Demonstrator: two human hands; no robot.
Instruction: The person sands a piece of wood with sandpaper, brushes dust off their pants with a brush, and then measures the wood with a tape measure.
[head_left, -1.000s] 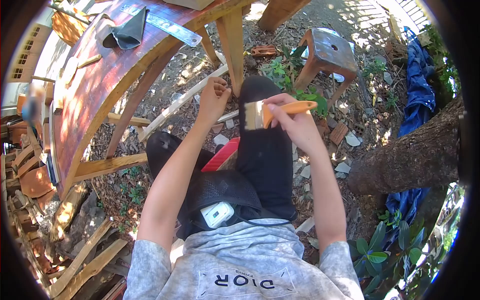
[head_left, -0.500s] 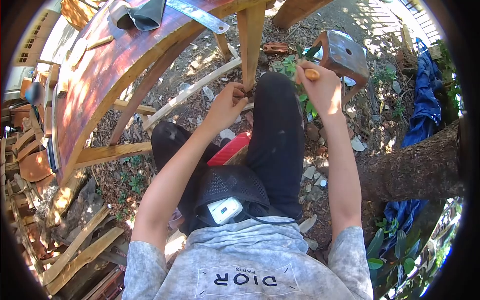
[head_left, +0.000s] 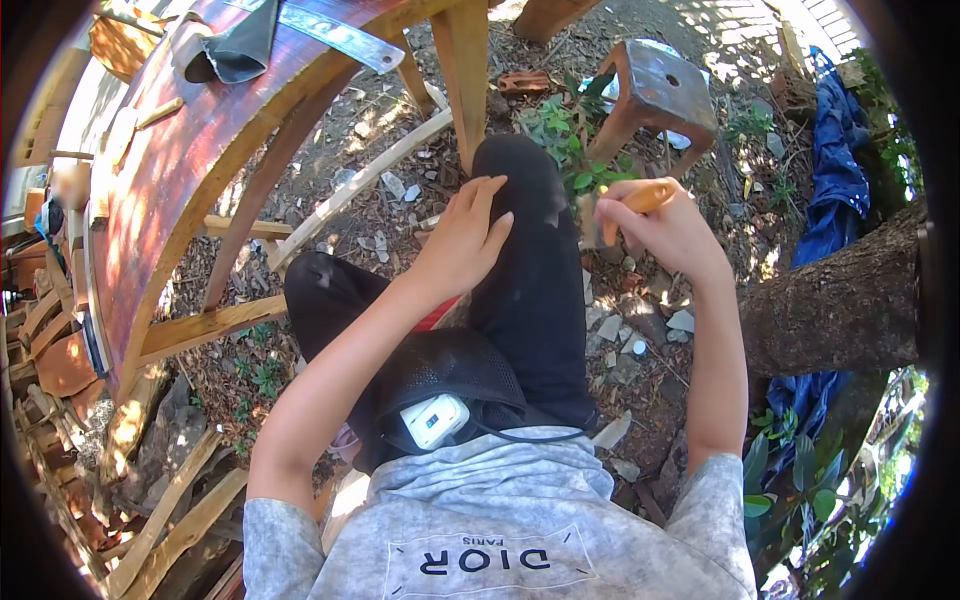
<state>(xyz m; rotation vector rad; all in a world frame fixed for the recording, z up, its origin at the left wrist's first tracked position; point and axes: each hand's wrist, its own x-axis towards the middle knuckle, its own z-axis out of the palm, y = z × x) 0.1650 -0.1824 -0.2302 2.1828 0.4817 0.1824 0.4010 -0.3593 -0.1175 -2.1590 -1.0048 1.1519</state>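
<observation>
One paintbrush (head_left: pixel 628 200) in right hand (head_left: pixel 672 238); left hand (head_left: pixel 462 250) on knee (head_left: pixel 522 168).

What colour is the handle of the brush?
Orange. The head view shows the brush handle in the right hand.

Both bare arms reach up from the bottom of the frame, the left hand (head_left: pixel 465 240) lying open and flat on a raised knee at centre, the right hand (head_left: pixel 668 228) curled tight just right of it.
</observation>
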